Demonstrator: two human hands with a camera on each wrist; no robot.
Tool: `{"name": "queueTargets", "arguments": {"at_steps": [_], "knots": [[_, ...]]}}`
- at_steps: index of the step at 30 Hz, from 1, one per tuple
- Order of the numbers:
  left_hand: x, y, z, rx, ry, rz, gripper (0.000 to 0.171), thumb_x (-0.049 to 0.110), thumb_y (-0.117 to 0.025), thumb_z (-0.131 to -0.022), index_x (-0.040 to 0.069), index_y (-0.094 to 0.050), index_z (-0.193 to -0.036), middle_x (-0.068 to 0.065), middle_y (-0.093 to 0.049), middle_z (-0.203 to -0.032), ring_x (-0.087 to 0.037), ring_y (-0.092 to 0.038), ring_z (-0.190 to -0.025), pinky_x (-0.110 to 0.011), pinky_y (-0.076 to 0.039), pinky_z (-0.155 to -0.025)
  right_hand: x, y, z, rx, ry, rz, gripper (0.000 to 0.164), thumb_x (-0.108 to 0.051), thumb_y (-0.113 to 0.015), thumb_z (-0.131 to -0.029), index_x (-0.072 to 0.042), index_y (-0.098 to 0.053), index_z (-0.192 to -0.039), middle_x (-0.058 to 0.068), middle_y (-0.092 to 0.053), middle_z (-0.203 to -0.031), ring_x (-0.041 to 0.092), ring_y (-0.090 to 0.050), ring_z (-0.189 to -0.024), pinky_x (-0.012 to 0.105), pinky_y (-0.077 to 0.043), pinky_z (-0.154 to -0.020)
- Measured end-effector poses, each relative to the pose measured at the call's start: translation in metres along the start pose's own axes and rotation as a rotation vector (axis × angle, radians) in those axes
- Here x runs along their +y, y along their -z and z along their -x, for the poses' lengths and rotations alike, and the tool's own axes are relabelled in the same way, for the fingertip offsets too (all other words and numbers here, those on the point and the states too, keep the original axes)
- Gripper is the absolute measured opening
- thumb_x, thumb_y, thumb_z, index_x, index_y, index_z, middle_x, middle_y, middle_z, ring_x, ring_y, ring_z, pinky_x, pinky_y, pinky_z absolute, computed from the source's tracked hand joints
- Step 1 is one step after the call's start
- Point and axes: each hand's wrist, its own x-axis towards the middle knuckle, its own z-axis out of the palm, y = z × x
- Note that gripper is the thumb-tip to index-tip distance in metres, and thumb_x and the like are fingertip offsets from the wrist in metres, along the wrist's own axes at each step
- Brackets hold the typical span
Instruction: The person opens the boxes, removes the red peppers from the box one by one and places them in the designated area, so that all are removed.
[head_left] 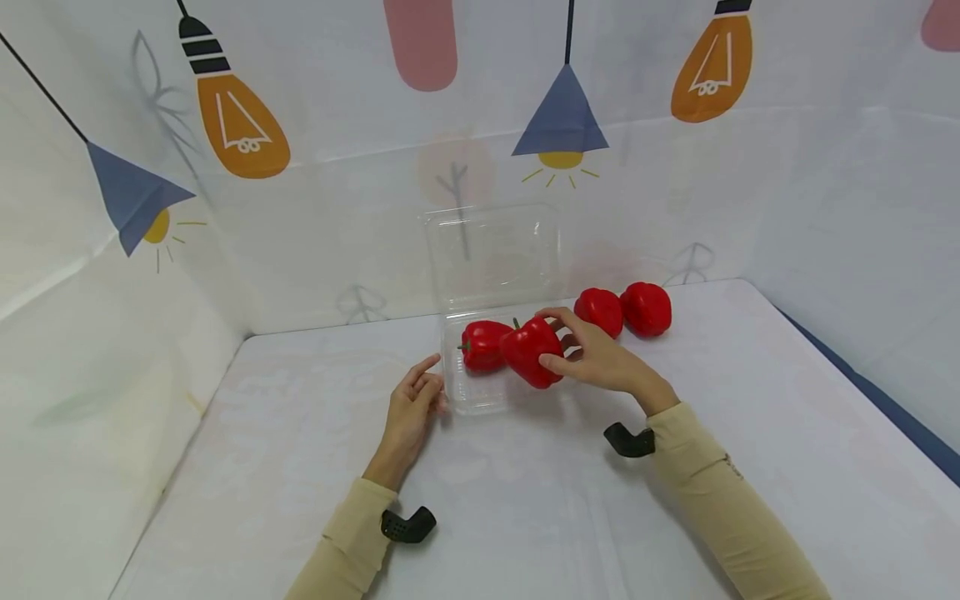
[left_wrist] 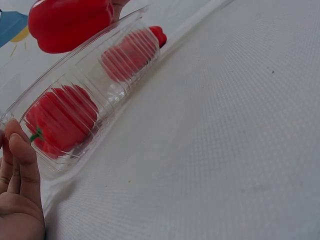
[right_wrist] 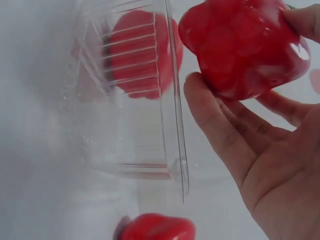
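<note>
Well, a red pepper [head_left: 532, 357] hangs over the clear plastic box [head_left: 472, 402], clamped in the person's right hand [head_left: 598, 357].
From where I stand, the right thumb presses one side of the pepper while the fingers curl round the other. At nine o'clock from it, a second pepper [head_left: 482, 347] lies in the box, whose clear lid [head_left: 491, 258] stands raised toward eleven. At eight, the left hand [head_left: 409, 410] touches the box's left edge, fingers loose, the index stretched apart. Toward two, a third pepper [head_left: 600, 311] and a fourth pepper [head_left: 647, 309] sit side by side on the white table [head_left: 525, 517].
</note>
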Motion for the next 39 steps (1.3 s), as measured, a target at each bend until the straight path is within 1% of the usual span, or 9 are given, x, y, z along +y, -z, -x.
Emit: {"name": "queueTargets", "arguments": {"at_steps": [2, 7, 13, 15, 20, 27, 31, 34, 39], "knots": [[0.000, 0.000, 0.000, 0.001, 0.003, 0.001, 0.039, 0.004, -0.052, -0.095, 0.009, -0.049, -0.133, 0.004, -0.056, -0.079, -0.006, -0.051, -0.058, -0.016, -0.044, -0.054, 0.001, 0.001, 0.000, 0.002, -0.004, 0.002, 0.067, -0.036, -0.074, -0.080, -0.026, -0.037, -0.135, 0.001, -0.055, -0.121, 0.024, -0.057, -0.104, 0.034, -0.055, -0.081], [0.000, 0.000, 0.001, 0.006, 0.006, 0.004, 0.039, 0.004, -0.052, -0.095, 0.009, -0.050, -0.133, 0.004, -0.056, -0.079, -0.006, -0.051, -0.058, -0.016, -0.045, -0.053, 0.006, 0.005, 0.002, 0.018, -0.005, 0.008, 0.066, -0.038, -0.073, -0.080, -0.027, -0.039, -0.135, 0.000, -0.055, -0.121, 0.023, -0.057, -0.104, 0.033, -0.055, -0.080], [0.000, -0.001, 0.000, 0.000, 0.008, -0.003, 0.040, 0.004, -0.052, -0.095, 0.007, -0.048, -0.134, 0.003, -0.056, -0.080, -0.005, -0.051, -0.058, -0.015, -0.045, -0.053, 0.008, 0.013, 0.005, 0.038, -0.028, 0.042, 0.065, -0.040, -0.072, -0.080, -0.028, -0.039, -0.134, 0.001, -0.057, -0.117, 0.022, -0.059, -0.099, 0.034, -0.056, -0.079], [0.000, -0.001, 0.000, 0.001, 0.010, -0.005, 0.040, 0.005, -0.053, -0.095, 0.008, -0.048, -0.134, 0.003, -0.056, -0.080, -0.006, -0.051, -0.058, -0.015, -0.045, -0.053, 0.009, 0.016, 0.007, 0.038, -0.030, 0.052, 0.064, -0.040, -0.071, -0.082, -0.026, -0.039, -0.135, 0.002, -0.057, -0.116, 0.023, -0.059, -0.099, 0.034, -0.056, -0.078], [0.000, 0.000, 0.000, -0.001, 0.010, -0.009, 0.039, 0.005, -0.053, -0.095, 0.009, -0.049, -0.134, 0.003, -0.056, -0.081, -0.007, -0.051, -0.058, -0.016, -0.045, -0.054, 0.011, 0.021, 0.009, 0.047, -0.045, 0.057, 0.063, -0.040, -0.070, -0.083, -0.023, -0.039, -0.135, 0.005, -0.057, -0.119, 0.025, -0.058, -0.103, 0.035, -0.056, -0.078], [-0.001, 0.000, 0.000, 0.002, 0.011, -0.006, 0.039, 0.005, -0.053, -0.095, 0.011, -0.050, -0.133, 0.003, -0.056, -0.080, -0.006, -0.051, -0.058, -0.016, -0.044, -0.053, 0.016, 0.025, 0.011, 0.052, -0.069, 0.074, 0.067, -0.041, -0.070, -0.082, -0.021, -0.037, -0.137, 0.005, -0.055, -0.124, 0.026, -0.053, -0.113, 0.039, -0.055, -0.084], [-0.001, 0.000, 0.000, -0.001, 0.008, -0.006, 0.040, 0.005, -0.052, -0.095, 0.008, -0.048, -0.135, 0.004, -0.056, -0.079, -0.006, -0.051, -0.058, -0.016, -0.045, -0.054, 0.019, 0.028, 0.014, 0.050, -0.099, 0.074, 0.069, -0.043, -0.071, -0.081, -0.022, -0.036, -0.137, 0.005, -0.053, -0.126, 0.028, -0.052, -0.114, 0.040, -0.054, -0.084], [-0.001, -0.001, -0.001, -0.005, 0.012, -0.011, 0.040, 0.005, -0.052, -0.095, 0.008, -0.048, -0.135, 0.004, -0.056, -0.080, -0.006, -0.051, -0.059, -0.016, -0.045, -0.054, 0.021, 0.031, 0.016, 0.046, -0.120, 0.070, 0.069, -0.043, -0.070, -0.082, -0.022, -0.036, -0.138, 0.007, -0.051, -0.128, 0.030, -0.053, -0.114, 0.041, -0.055, -0.084], [0.000, 0.000, 0.000, -0.004, 0.015, -0.002, 0.040, 0.004, -0.052, -0.095, 0.008, -0.048, -0.135, 0.004, -0.055, -0.080, -0.006, -0.051, -0.059, -0.016, -0.045, -0.054, 0.021, 0.035, 0.017, 0.042, -0.112, 0.065, 0.067, -0.042, -0.069, -0.083, -0.020, -0.036, -0.137, 0.008, -0.051, -0.128, 0.031, -0.052, -0.116, 0.043, -0.054, -0.086]]}}
